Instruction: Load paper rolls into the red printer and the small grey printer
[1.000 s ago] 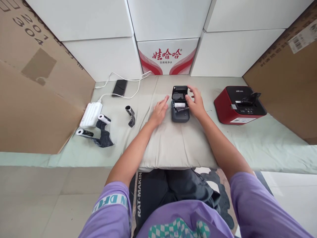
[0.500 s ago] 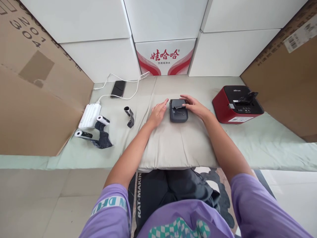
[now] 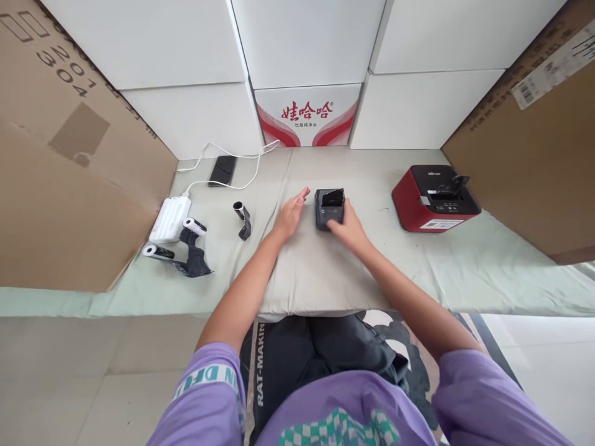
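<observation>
A small dark grey label printer (image 3: 330,208) sits on a beige cushion (image 3: 320,272), its lid down. My right hand (image 3: 348,230) rests against the printer's near right corner, fingers curled on its front edge. My left hand (image 3: 291,214) lies flat and open on the cushion just left of the printer, not touching it.
A red and black printer (image 3: 434,198) stands to the right. On the left lie a small black roll (image 3: 242,218), two white-ended rolls with black ribbon (image 3: 183,244), a white power bank (image 3: 170,218) with cable and a phone (image 3: 222,170). Cardboard sheets and white boxes wall the area.
The small printer's lid, open a second ago, was pushed down by my right hand. That hand then slid from the top to the near right corner. My left hand barely moved.
</observation>
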The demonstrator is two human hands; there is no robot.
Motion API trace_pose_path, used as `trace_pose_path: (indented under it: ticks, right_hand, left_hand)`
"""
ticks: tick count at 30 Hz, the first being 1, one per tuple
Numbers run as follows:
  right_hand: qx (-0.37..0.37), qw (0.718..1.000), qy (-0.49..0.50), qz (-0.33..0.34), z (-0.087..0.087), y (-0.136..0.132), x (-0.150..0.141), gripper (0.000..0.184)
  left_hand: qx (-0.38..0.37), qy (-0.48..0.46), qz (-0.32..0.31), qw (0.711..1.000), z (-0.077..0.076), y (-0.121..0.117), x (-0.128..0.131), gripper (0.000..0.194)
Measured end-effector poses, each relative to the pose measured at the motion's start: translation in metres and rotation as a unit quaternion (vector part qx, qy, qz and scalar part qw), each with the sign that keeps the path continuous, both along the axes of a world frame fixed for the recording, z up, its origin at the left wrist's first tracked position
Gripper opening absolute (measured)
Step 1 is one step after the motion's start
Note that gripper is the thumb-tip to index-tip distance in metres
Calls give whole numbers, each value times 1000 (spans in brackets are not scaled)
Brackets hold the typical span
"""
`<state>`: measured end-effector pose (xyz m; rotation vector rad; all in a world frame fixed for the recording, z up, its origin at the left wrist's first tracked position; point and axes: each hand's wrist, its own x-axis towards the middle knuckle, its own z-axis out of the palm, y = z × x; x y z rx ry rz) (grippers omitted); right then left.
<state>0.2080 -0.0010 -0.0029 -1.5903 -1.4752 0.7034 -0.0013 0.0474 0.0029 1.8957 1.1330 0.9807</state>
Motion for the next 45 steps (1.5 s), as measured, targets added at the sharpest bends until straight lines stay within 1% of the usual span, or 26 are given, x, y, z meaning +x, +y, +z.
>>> trace_pose_path:
  ticks: [2, 3, 5, 8, 11, 13, 15, 17, 19, 22, 25, 28, 31, 33, 34, 35, 36, 37, 39, 40, 41, 42, 43, 44, 45]
  right_hand:
    - [14, 998, -61, -33, 1, -9, -19, 107]
    - [19, 995, -76, -54, 2, -11, -26, 114]
    - [35, 992, -87, -83, 4, -8, -33, 114]
    - [61, 989, -95, -91, 9, -1, -29, 110]
    - [31, 987, -123, -96, 12, 3, -23, 118]
    - [12, 984, -140, -107, 11, 4, -22, 122]
    - [21, 983, -141, -117, 7, 5, -22, 119]
    - [47, 982, -127, -131, 5, 14, -20, 112]
    - [76, 978, -110, -159, 6, 31, -14, 107]
    - [98, 966, -101, -217, 16, 75, -2, 101]
    - [62, 957, -121, -255, 29, 123, 7, 101]
    - [22, 956, -139, -259, 36, 160, 6, 103]
    - [-6, 959, -136, -250, 35, 181, 0, 105]
    - [-14, 961, -122, -249, 34, 180, -3, 107]
    - [-6, 963, -116, -244, 35, 173, -3, 108]
    - [13, 966, -115, -233, 36, 160, 0, 108]
    - [41, 968, -120, -214, 39, 140, 6, 108]
    - [79, 970, -134, -188, 44, 114, 14, 106]
    - [150, 960, -191, -142, 55, 49, 40, 101]
    - [175, 948, -220, -148, 60, 12, 58, 100]
    - [191, 935, -244, -174, 65, -23, 77, 100]
    - [196, 920, -260, -219, 68, -54, 97, 101]
    - [191, 905, -267, -271, 68, -81, 117, 102]
    - [175, 893, -266, -318, 66, -100, 136, 106]
    - [147, 893, -256, -340, 62, -112, 153, 114]
  left_hand:
    - [-3, 2, 3, 1000, 0, 0, -1, 71]
    - [-3, 2, 3, 1000, 0, 0, -1, 71]
    - [-4, 1, 2, 1000, 0, -1, -1, 72]
    - [-9, 1, 8, 1000, -1, -1, -2, 70]
    - [-13, 9, 7, 1000, -2, -2, -2, 70]
    - [-13, 11, 3, 1000, -3, -1, -3, 72]
    - [-12, 6, 0, 1000, -4, -1, -3, 74]
    - [-9, 1, -2, 1000, -5, 0, -3, 74]
    - [-6, 1, -4, 1000, -5, 0, -3, 75]
    - [-6, 11, -3, 1000, -4, 1, -2, 73]
    - [-14, 27, 3, 1000, -3, 1, -2, 71]
    - [-20, 37, 6, 999, -2, 0, -2, 70]
    - [-17, 37, 5, 999, -2, 0, -3, 72]
    - [-15, 36, 4, 999, -3, 1, -4, 75]
    - [-14, 36, 4, 999, -3, 1, -4, 77]
    - [-14, 37, 5, 999, -3, 1, -3, 78]
    - [-13, 39, 6, 999, -4, 1, -3, 78]
    - [-12, 41, 6, 999, -3, 1, -3, 78]
    - [-8, 52, 2, 999, -3, -1, -3, 77]
    - [-5, 61, 0, 998, -3, -3, -3, 76]
    - [0, 73, -2, 997, -3, -5, -4, 74]
    - [7, 83, -4, 996, -3, -7, -3, 73]
    - [16, 90, -6, 996, -3, -8, -2, 71]
    - [26, 90, -10, 996, -3, -10, 0, 70]
    - [34, 84, -16, 996, -3, -12, 5, 69]
